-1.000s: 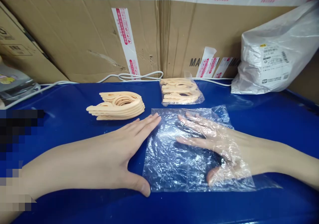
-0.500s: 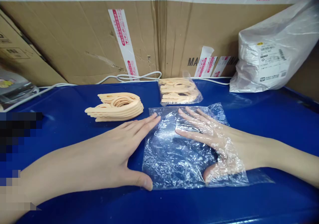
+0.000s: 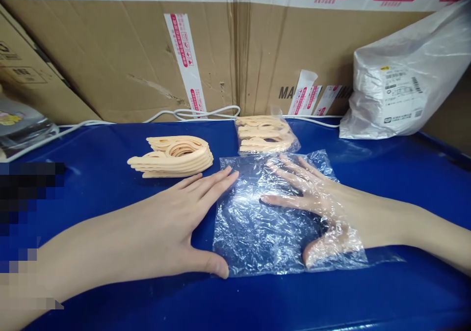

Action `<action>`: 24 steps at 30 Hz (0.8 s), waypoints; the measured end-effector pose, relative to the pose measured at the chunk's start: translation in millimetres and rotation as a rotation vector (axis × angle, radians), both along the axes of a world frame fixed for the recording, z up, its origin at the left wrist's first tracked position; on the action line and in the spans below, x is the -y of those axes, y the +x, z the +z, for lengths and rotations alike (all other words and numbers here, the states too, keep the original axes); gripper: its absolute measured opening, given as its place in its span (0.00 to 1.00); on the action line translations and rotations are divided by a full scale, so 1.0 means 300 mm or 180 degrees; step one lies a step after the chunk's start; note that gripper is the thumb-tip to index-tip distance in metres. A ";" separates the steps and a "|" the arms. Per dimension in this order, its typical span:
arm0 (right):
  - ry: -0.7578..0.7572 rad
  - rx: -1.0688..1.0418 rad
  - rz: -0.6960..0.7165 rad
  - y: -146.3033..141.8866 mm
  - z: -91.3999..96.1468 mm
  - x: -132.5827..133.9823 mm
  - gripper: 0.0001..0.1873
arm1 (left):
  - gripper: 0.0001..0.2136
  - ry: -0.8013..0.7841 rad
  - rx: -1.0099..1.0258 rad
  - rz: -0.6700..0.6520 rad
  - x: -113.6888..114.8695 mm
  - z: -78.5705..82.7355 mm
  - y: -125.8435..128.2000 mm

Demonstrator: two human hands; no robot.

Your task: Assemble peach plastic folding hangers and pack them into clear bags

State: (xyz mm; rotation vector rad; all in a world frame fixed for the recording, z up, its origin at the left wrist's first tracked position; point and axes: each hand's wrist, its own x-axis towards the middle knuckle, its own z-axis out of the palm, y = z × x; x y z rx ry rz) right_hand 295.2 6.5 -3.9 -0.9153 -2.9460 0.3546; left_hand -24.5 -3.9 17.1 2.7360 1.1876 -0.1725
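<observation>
A clear plastic bag [image 3: 253,237] lies flat and crinkled on the blue table. My right hand [image 3: 320,208] is inside the bag, its fingers spread beneath the film and pointing left. At the bag's left edge rests my left hand [image 3: 184,223], open, with its fingertips and thumb touching the film. Behind my left hand sits a stack of cream-coloured curved hangers [image 3: 176,159], not wrapped. Beyond the bag's far edge, a second set of cream hangers [image 3: 267,134] lies wrapped in clear plastic.
Cardboard boxes [image 3: 125,51] with printed tape stand along the back. A white cable [image 3: 162,115] runs along their base. At the right rear is a white plastic parcel bag [image 3: 390,90] with a label. Another clear packet [image 3: 22,124] lies at the left.
My right hand's fingers have spread slightly wider inside the bag. My left hand is almost where it was at the bag's edge. The view has shifted slightly.
</observation>
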 end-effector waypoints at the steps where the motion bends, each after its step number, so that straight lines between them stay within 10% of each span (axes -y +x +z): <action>1: 0.0022 -0.0019 0.0003 0.001 -0.002 0.001 0.50 | 0.54 -0.0005 -0.0003 -0.0006 0.002 0.002 -0.001; 24: -0.0651 0.0300 -0.0334 0.123 0.124 -0.064 0.37 | 0.44 0.0817 0.0609 -0.0550 0.001 0.015 -0.010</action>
